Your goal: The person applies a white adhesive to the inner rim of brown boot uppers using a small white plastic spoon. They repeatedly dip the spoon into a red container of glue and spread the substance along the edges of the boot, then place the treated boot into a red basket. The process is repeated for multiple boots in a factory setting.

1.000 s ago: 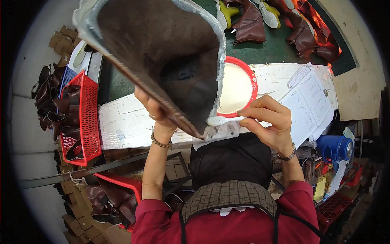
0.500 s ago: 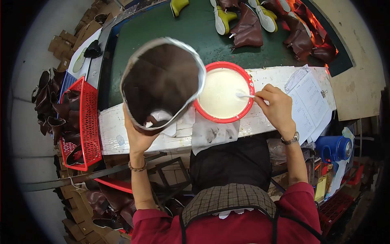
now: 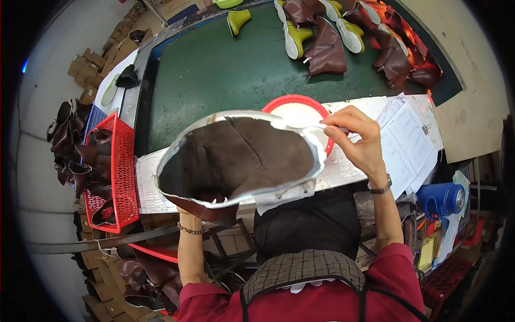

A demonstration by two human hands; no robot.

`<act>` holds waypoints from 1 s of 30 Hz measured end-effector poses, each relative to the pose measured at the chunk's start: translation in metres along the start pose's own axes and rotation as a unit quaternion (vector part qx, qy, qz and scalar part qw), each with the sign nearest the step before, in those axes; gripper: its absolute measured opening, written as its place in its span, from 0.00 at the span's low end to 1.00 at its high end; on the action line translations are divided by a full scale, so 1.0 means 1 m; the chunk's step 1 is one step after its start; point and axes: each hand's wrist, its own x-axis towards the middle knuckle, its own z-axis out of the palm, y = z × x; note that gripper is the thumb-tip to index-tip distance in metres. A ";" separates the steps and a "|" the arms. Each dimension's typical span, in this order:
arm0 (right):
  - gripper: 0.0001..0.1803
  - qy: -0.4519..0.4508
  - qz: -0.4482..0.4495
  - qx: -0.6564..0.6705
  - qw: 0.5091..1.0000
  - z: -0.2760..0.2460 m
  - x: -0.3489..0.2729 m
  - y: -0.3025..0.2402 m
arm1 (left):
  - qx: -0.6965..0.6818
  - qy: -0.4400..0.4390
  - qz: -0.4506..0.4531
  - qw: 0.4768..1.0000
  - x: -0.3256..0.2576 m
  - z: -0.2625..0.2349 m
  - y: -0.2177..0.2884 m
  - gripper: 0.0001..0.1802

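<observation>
A brown leather boot upper (image 3: 241, 155) is held up over the white bench, its wide opening facing me. Wet white paste coats the right part of its rim. My left hand (image 3: 189, 216) supports it from beneath at the near left; most of its fingers are hidden behind the leather. My right hand (image 3: 358, 139) pinches a small brush (image 3: 316, 127) whose whitened tip touches the rim at the right. Behind the upper, a red basin (image 3: 300, 99) of creamy white liquid (image 3: 292, 111) stands partly covered.
A green conveyor belt (image 3: 214, 75) runs beyond the bench, carrying brown boot uppers (image 3: 327, 51) and yellow-green shoe forms (image 3: 238, 21). Left stands a red basket (image 3: 123, 172) of uppers. Written papers (image 3: 405, 142) lie right, above a blue jug (image 3: 440, 199).
The boot upper has come down and right, tilting so its opening looks wider and now hides part of the basin. My right hand has lifted the brush from the liquid to the rim.
</observation>
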 end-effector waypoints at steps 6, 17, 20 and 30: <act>0.06 -0.047 -0.078 -0.062 0.994 0.003 0.020 -0.007 | 0.264 -0.028 0.020 0.964 0.025 0.036 -0.013 0.35; 0.09 -0.025 -0.020 -0.094 0.995 -0.029 -0.014 -0.002 | 0.555 -0.024 0.179 0.812 0.022 0.022 -0.001 0.34; 0.09 -0.035 0.003 -0.107 0.994 -0.037 -0.022 -0.010 | 0.639 -0.080 0.228 0.730 0.026 0.025 0.000 0.34; 0.09 -0.130 -0.154 -0.135 0.970 -0.022 0.046 -0.033 | 0.556 -0.407 0.144 0.711 0.034 0.083 -0.012 0.36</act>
